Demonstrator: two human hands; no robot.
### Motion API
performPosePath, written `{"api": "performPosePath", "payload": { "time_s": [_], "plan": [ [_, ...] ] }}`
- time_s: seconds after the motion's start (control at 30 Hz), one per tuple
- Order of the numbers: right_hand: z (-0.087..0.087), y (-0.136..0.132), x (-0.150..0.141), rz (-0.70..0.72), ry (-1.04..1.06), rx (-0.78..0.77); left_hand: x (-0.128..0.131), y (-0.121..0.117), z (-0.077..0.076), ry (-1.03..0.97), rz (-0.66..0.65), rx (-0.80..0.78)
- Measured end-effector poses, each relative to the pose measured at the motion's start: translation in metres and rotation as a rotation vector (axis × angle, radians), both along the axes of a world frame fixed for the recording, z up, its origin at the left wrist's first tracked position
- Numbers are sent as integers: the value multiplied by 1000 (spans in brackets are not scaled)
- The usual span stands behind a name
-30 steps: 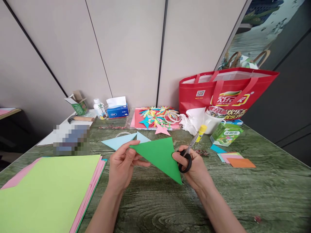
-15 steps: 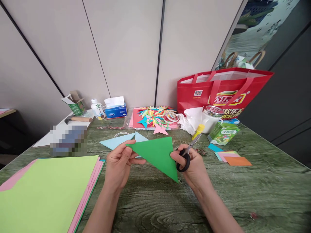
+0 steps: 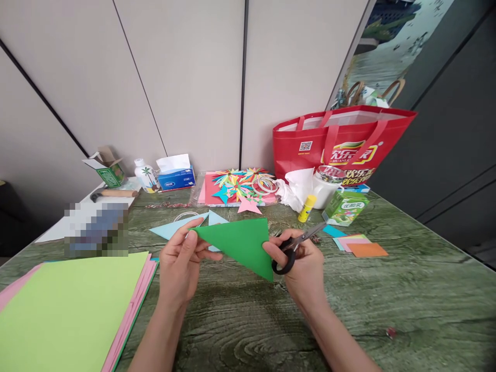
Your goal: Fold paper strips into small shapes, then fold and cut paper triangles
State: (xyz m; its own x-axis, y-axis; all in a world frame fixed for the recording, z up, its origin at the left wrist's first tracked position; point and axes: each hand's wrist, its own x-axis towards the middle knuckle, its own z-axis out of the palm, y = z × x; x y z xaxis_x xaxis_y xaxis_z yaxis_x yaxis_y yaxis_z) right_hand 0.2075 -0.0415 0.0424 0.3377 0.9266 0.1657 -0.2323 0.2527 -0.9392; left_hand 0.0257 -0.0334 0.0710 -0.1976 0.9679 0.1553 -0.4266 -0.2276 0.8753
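Between my two hands is a triangle of green paper [image 3: 242, 245], held up above the table. My left hand [image 3: 181, 261] pinches its pointed left corner between thumb and fingers. The fingers of my right hand [image 3: 304, 261] grip the paper's right edge and also carry black-handled scissors [image 3: 289, 256], whose blades point away to the upper right. Behind the green paper, light blue folded paper [image 3: 176, 227] lies on the table, partly hidden by it and my left hand.
A stack of coloured paper [image 3: 77, 310] lies at left. Further back are a tissue box [image 3: 176, 178], folded paper stars [image 3: 240, 186], a glue stick [image 3: 307, 208], a white mug [image 3: 324, 190], a green carton [image 3: 346, 208] and a red bag [image 3: 302, 132]. Small paper pieces [image 3: 368, 249] lie at right.
The whole view has shifted, so most things appear further left. The scissors have tilted flatter, their tips lower to the right. Both hands keep hold of the green paper.
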Motion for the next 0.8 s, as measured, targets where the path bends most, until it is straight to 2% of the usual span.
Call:
{"api": "performPosePath", "payload": {
  "time_s": [0.23, 0.33, 0.47, 0.7, 0.8],
  "plan": [
    [-1, 0, -1, 11, 13, -14, 17, -4, -6, 137, -159, -108],
    [-1, 0, -2, 14, 23, -27, 23, -6, -9, 102, -187, -175],
    [0, 2, -2, 55, -24, -48, 25, -6, -9, 38, -151, -238],
    [-1, 2, -3, 299, -37, -153, 16, 3, -5, -93, 31, -246],
    [-3, 2, -4, 354, -46, -158, 14, 6, -5, -132, 69, -261]
  ]
}}
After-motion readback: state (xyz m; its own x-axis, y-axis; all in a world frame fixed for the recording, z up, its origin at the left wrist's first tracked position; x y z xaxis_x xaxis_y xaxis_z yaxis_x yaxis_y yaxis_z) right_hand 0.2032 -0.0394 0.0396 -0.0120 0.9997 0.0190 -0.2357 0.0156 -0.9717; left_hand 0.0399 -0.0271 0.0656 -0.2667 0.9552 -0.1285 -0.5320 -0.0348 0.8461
